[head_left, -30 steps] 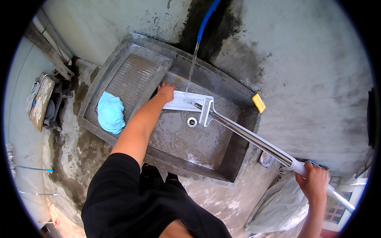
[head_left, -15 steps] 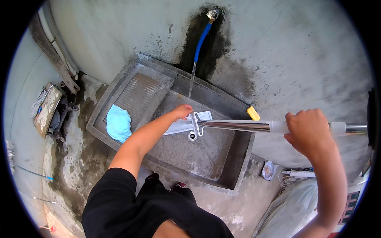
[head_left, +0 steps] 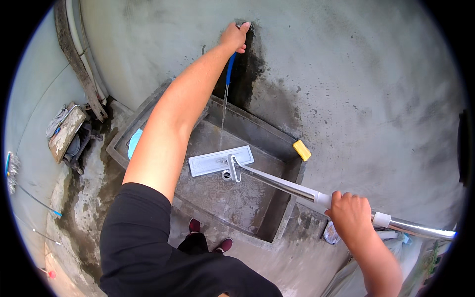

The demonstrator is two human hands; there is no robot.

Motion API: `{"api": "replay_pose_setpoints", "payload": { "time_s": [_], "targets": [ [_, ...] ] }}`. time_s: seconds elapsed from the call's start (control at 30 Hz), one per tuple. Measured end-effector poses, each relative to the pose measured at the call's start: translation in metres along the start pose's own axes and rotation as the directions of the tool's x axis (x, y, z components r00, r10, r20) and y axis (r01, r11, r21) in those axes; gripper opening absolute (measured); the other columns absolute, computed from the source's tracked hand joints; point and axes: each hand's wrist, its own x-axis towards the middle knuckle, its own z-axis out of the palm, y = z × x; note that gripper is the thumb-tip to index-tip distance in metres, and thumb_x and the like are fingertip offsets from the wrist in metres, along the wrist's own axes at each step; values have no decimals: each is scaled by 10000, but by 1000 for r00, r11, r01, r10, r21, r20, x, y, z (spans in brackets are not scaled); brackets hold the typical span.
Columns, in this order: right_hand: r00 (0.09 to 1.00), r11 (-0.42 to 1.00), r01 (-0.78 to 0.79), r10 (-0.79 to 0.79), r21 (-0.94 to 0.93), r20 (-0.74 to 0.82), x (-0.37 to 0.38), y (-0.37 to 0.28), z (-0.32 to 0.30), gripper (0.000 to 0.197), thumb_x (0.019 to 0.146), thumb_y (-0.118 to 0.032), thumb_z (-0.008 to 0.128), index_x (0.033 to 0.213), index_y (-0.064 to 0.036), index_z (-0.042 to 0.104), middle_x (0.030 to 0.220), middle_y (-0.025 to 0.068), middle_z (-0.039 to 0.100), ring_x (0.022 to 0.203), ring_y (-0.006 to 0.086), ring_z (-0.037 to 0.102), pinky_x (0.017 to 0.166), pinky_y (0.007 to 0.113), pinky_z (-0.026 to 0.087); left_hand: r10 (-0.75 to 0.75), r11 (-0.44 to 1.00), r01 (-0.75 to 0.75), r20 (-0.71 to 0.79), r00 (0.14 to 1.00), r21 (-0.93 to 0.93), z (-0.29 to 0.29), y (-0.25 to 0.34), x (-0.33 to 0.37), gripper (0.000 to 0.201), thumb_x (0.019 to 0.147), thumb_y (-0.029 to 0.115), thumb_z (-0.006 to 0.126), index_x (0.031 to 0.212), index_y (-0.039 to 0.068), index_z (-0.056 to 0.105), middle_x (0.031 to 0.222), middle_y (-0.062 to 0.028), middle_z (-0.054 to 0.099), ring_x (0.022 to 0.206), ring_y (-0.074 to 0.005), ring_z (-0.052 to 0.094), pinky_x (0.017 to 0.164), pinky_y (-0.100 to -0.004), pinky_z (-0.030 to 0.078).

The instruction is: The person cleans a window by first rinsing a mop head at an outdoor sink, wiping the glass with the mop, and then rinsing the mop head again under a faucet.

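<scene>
My left hand (head_left: 235, 37) reaches up to the wall, its fingers closed on the tap there, which they mostly cover. A short blue hose (head_left: 230, 70) hangs below that hand, and a thin stream of water runs from it into the concrete sink (head_left: 292, 218). My right hand (head_left: 349, 214) is wrapped round the metal handle of a flat mop (head_left: 284, 186). The grey rectangular mop head (head_left: 207, 164) lies in the sink beside the round drain (head_left: 226, 175), under the falling water or close to it. A bracket joins handle and head.
A yellow bar, perhaps soap (head_left: 302, 150), rests on the sink's right corner. A light blue cloth (head_left: 133, 142) at the left is partly hidden by my left arm. Further left are a cluttered stand (head_left: 69, 133) and a wooden post (head_left: 74, 59) against the wall.
My left hand has gone from near the mop head up to the tap. My right hand has lowered the handle, and the mop head now shows its broad face. Water still runs.
</scene>
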Motion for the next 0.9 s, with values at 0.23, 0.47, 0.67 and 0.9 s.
{"api": "replay_pose_setpoints", "payload": {
  "time_s": [0.23, 0.47, 0.67, 0.9],
  "targets": [
    [919, 921, -28, -129, 388, 372, -40, 11, 43, 314, 725, -186, 598, 929, 27, 490, 742, 168, 610, 695, 309, 619, 606, 394, 489, 194, 895, -193, 39, 980, 401, 9, -9, 26, 378, 871, 339, 474, 975, -20, 536, 807, -173, 618, 664, -289, 626, 633, -392, 491],
    [865, 762, -175, -183, 623, 467, -81, 1, 135, 338, 717, -269, 618, 896, -8, 500, 728, 194, 611, 709, 359, 602, 644, 426, 479, 565, 579, -449, 62, 823, 681, -1, -36, 34, 399, 841, 289, 527, 1144, 33, 480, 853, -180, 618, 799, -365, 576, 702, -450, 453],
    [964, 795, -139, -28, 591, 263, -145, -40, 164, 302, 694, -237, 624, 877, -42, 485, 621, 132, 587, 512, 350, 563, 533, 464, 452, 401, 796, -303, -82, 912, 524, 5, -55, -3, 658, 810, 384, 568, 1278, -8, 323, 1061, -268, 529, 997, -394, 515, 846, -427, 417],
    [977, 864, -146, 48, 482, 209, -208, -37, 177, 355, 754, -281, 574, 1029, -80, 473, 690, 108, 567, 566, 290, 588, 481, 411, 474, -540, 678, 53, 447, 713, 733, -7, -251, -212, 1168, 616, 706, 583, 1346, -75, 115, 1359, -298, 234, 1278, -381, 244, 1043, -394, 228]
  ]
}}
